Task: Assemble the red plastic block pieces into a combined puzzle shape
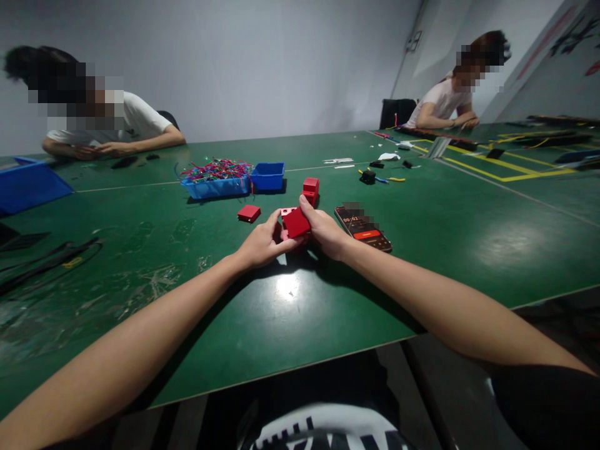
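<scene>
Near the middle of the table, a small red block [297, 223] with a flat square face is held just above the surface between my two hands. A paler pink part with holes [287, 211] shows along its upper left edge; whether the two are joined I cannot tell. My left hand [263, 242] is closed around the left and lower side. From the right, my right hand [327, 232] grips it, thumb pointing up along the edge. Just beyond my right thumb stands another red block [310, 189]. A flat red square piece [249, 214] lies to the left of my hands.
A phone [363, 229] showing a timer lies right of my hands. Behind are a blue bin of coloured wires [215, 187] and a smaller blue bin [269, 177]. Pliers [396, 180] and a black part [367, 177] lie farther right. Two people sit across the table.
</scene>
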### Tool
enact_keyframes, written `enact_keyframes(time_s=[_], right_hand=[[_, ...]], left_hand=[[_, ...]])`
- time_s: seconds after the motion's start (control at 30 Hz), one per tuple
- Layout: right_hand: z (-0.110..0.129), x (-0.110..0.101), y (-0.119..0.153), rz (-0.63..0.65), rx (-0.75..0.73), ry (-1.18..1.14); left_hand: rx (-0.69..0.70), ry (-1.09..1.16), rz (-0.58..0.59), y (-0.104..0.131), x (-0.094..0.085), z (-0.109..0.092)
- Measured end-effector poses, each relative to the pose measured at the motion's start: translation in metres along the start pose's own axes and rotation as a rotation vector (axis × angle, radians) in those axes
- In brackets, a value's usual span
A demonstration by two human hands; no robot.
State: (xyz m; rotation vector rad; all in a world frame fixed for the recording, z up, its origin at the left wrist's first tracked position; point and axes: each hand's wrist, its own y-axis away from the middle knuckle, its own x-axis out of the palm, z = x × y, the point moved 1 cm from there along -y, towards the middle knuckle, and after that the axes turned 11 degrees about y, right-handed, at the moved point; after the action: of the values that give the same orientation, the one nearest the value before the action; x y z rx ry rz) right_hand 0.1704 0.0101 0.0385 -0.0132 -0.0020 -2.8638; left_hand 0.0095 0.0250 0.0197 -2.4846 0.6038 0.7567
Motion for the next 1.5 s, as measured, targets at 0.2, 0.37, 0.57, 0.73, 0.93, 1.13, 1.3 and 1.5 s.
enact_keyframes(time_s=[0.2,0.37,0.57,0.73,0.93,1.13,1.3,1.5], right_hand=[[-0.0027,0.0006,-0.0008,0.013,-0.005,-0.023],[-0.0035,0.0015,-0.0013,0.026,0.000,-0.055],[-0.0030,0.0005,-0.0019,0.018,-0.006,-0.069],[-0.0043,-0.0004,-0.0029,0.014,-0.012,-0.080],[-0.0027,-0.0012,-0.0018,0.011,0.006,-0.034],[-0.0037,-0.0020,-0.0029,0.011,0.015,-0.050],[-0.0074,-0.0034,-0.0061,0.006,0.032,-0.046],[-0.0088,-0.0034,-0.0070,0.012,0.039,-0.058]], left_hand=[[-0.013,0.018,-0.002,0.0002,0.0000,0.0012],[-0.013,0.012,-0.012,0.0003,0.0006,0.0011],[-0.021,0.003,-0.018,0.0005,0.0003,-0.0004],[-0.020,-0.010,-0.019,0.0005,0.0001,-0.0007],[-0.009,-0.002,-0.001,0.0000,0.0004,0.0004],[-0.005,-0.014,0.018,-0.0001,-0.0004,-0.0004],[-0.020,-0.021,0.018,-0.0004,-0.0003,-0.0002],[-0.031,-0.013,0.022,-0.0011,-0.0004,-0.0001]])
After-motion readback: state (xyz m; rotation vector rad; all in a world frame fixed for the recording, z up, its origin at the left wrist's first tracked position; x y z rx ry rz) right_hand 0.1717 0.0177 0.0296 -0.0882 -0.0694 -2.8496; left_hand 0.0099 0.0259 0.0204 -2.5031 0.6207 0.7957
